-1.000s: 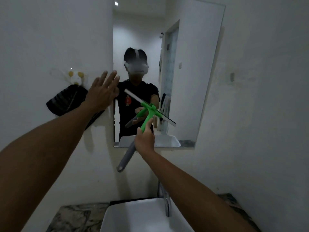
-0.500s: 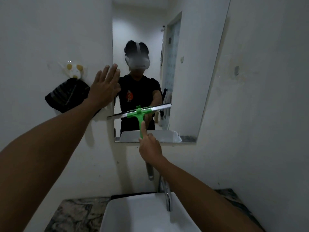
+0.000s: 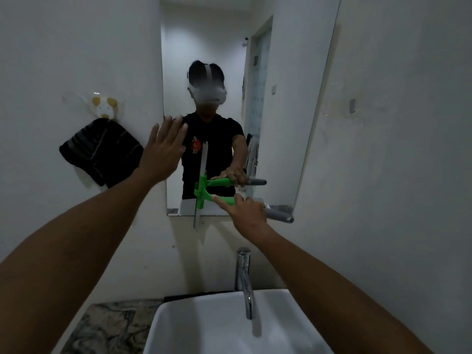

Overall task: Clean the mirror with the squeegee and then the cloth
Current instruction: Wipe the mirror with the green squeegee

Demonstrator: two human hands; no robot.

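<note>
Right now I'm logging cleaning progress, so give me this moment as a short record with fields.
tool: green squeegee, blade upright against the mirror, its lower end past the bottom edge
right hand: grips the squeegee handle, held sideways
left hand: open, flat at the mirror's left edge
cloth: dark cloth hanging on the wall, untouched
below: white basin and chrome tap
stage: squeegee pass

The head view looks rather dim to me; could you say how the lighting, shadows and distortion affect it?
Head view: dim, flat, greyish light; soft shadow under the squeegee on the wall below the mirror; wide-angle stretch enlarges both forearms; no glare on the glass.
</note>
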